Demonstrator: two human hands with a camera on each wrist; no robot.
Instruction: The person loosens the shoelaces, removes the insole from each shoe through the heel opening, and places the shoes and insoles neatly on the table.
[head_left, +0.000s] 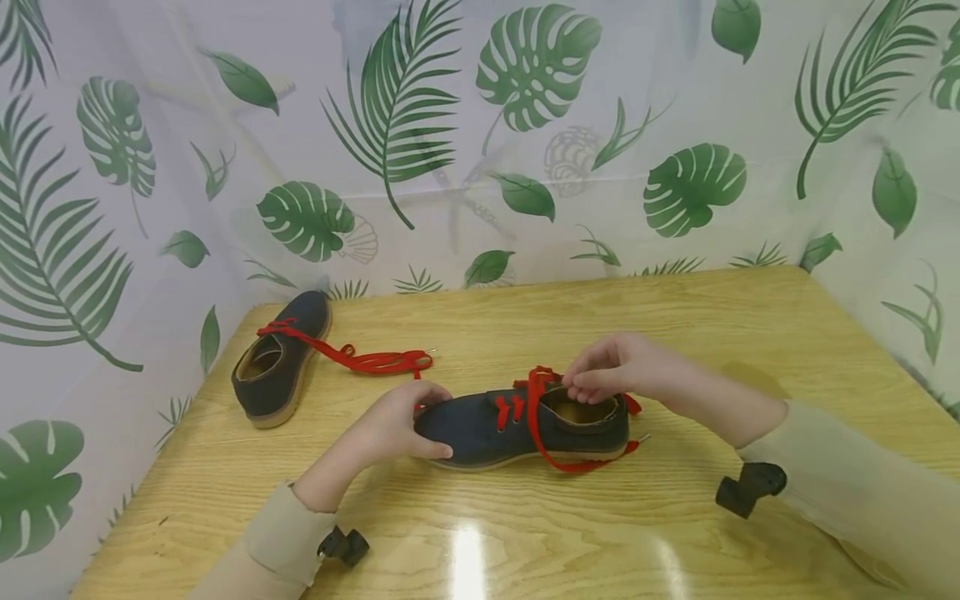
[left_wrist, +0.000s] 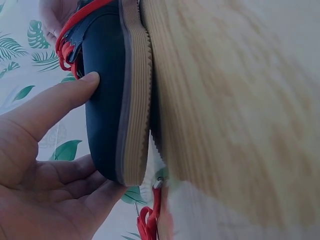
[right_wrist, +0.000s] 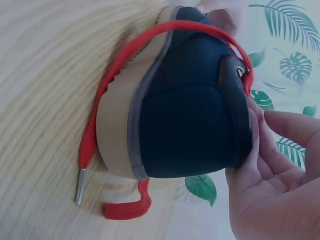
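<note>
A dark navy shoe (head_left: 480,421) with red laces lies sole down on the table, its toe to the left. My left hand (head_left: 397,421) grips the toe. In the left wrist view the thumb (left_wrist: 75,92) presses the upper, and the other fingers curl round the front. My right hand (head_left: 618,367) is at the shoe's opening, its thumb and fingertips close together by the collar (right_wrist: 240,120). I cannot tell whether they pinch anything. One red lace (head_left: 534,417) crosses the shoe's near side and trails behind the heel, with a metal tip (right_wrist: 80,186).
A second navy shoe (head_left: 288,362) stands at the back left, toe pointing away. Its long red laces (head_left: 382,362) stretch right across the wooden table (head_left: 465,533). A leaf-patterned cloth (head_left: 450,150) borders the table's back and sides.
</note>
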